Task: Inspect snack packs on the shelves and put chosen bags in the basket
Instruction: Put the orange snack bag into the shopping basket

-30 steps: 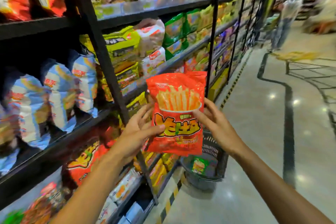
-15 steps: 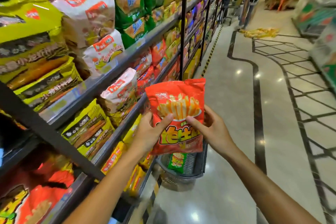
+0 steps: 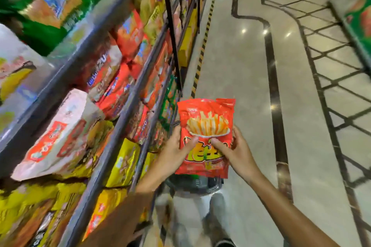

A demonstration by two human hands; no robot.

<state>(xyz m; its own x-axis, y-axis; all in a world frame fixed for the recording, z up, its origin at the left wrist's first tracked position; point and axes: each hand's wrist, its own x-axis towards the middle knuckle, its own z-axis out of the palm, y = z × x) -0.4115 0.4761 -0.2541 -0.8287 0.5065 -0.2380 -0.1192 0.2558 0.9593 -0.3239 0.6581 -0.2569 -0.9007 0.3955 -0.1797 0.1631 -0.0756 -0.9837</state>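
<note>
Red fries bag [image 3: 206, 136] held upright between both hands, front face toward camera. Left hand [image 3: 174, 150] grips left edge, thumb across print; right hand [image 3: 234, 150] grips right edge, thumb on front. Basket [image 3: 195, 183] directly below hands, mostly hidden behind bag.

Risks — smooth film could slip from thumb pinch; release off-centre and bag may catch basket rim, land on floor [image 3: 241, 66]. Shelves [image 3: 112, 140] close beside left hand — elbow could knock packs.

Bag long axis vertical, top seal pointing away from hands, up-frame.
</note>
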